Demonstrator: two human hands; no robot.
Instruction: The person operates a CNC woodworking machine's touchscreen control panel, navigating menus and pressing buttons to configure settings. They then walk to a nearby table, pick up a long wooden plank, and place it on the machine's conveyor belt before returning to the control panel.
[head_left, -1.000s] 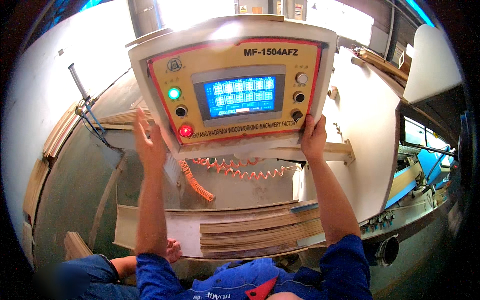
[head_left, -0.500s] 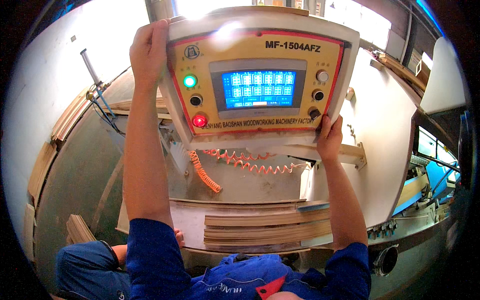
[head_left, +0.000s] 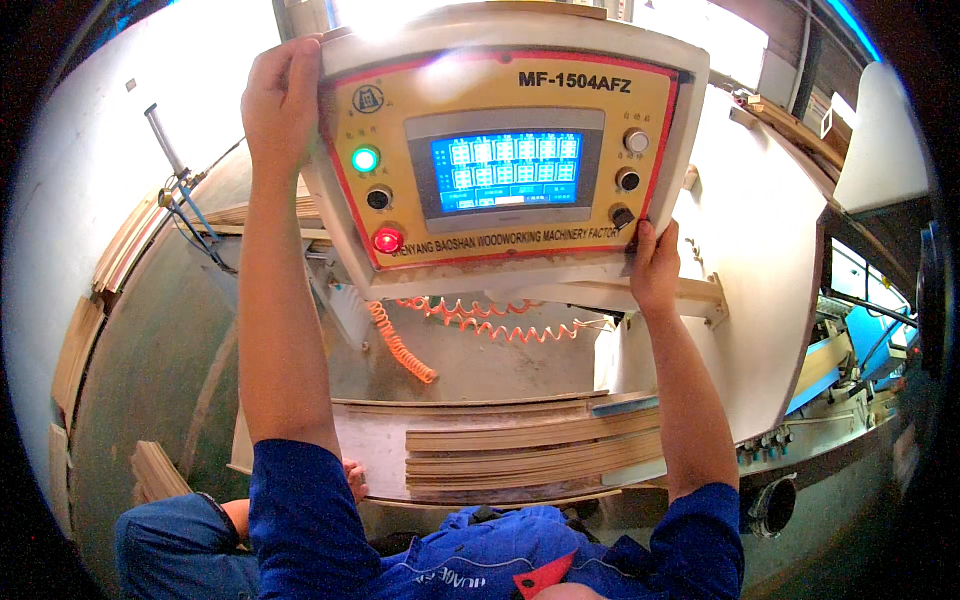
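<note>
Both my hands grip a control panel (head_left: pixel 370 215), a white-framed box with a yellow face and red border. My left hand (head_left: pixel 283 100) is closed around its upper left edge, with the fingertips out of sight behind the frame. At the lower right corner, my right hand (head_left: pixel 656 268) is closed on the edge with its thumb in front, just under a black rotary switch (head_left: pixel 622 217). A lit blue screen (head_left: pixel 512 172) fills the middle of the face. A green lamp (head_left: pixel 365 159) and a red one (head_left: pixel 387 240) glow on the left side.
Stacked wooden strips (head_left: pixel 530 455) lie on a bench in front of me. Orange coiled hoses (head_left: pixel 400 343) hang beneath the panel. Another person's hand (head_left: pixel 355 480) rests by the bench at lower left. A large white machine panel (head_left: pixel 755 260) stands on the right.
The control panel and both my hands appear slightly farther left and up in the view, as does most of the surrounding room. My hold on the panel looks the same.
</note>
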